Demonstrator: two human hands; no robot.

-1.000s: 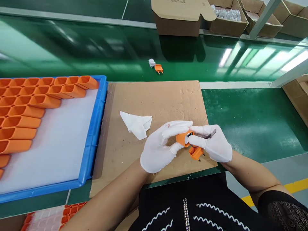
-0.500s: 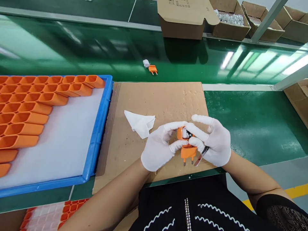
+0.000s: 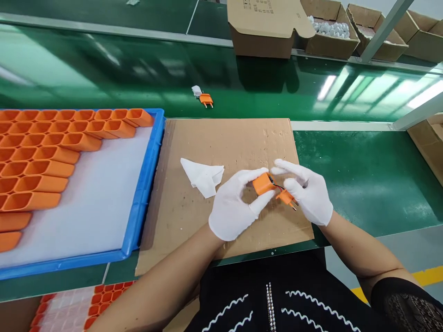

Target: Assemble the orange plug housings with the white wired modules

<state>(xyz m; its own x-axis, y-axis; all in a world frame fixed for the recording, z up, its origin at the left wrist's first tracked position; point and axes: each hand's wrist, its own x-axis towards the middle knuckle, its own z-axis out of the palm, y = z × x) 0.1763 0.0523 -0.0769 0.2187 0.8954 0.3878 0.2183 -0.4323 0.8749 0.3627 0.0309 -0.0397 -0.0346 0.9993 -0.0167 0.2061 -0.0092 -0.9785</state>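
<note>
Both my hands wear white gloves and meet over a brown cardboard sheet (image 3: pixel 221 143). My left hand (image 3: pixel 235 207) pinches an orange plug housing (image 3: pixel 263 183) between thumb and fingers. My right hand (image 3: pixel 308 191) holds the orange two-pin plug cap (image 3: pixel 286 198), joined to the housing by thin red and black wires; its index finger stretches toward the housing. A white cloth (image 3: pixel 204 177) lies crumpled on the cardboard just left of my hands.
A blue tray (image 3: pixel 138 207) at the left holds rows of orange housings (image 3: pixel 51 152). An orange plug with a white piece (image 3: pixel 204 97) lies on the green conveyor belt. Open cardboard boxes (image 3: pixel 270 27) stand beyond the belt; another box (image 3: pixel 429 138) sits far right.
The plug cap has swung from pins-down below the housing to its right side, wires now showing. The dark tool seen in my right hand is out of sight. The belt's plug drifted left.
</note>
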